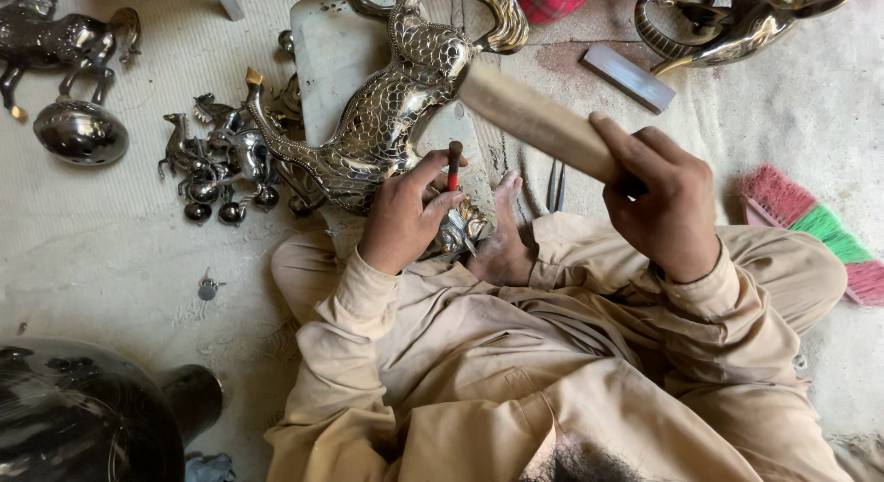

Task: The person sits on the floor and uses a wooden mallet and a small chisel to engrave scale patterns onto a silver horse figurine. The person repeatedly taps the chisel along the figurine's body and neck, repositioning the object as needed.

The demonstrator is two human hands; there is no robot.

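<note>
A metal horse figure (387, 114) is laid across a stone slab (331, 49) on the floor.

A red-tipped punch (454, 165) is pinched upright in the left hand (405, 215), fingers closed on it against the figure. A wooden mallet (534, 123) is gripped in the raised right hand (658, 201), wrist bent inward.

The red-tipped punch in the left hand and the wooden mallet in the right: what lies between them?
In the head view, only bare stone slab lies between punch and mallet.

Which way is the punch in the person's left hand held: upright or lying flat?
Upright. The punch stands on end on the metal horse figure, pinched by the left hand.
</note>
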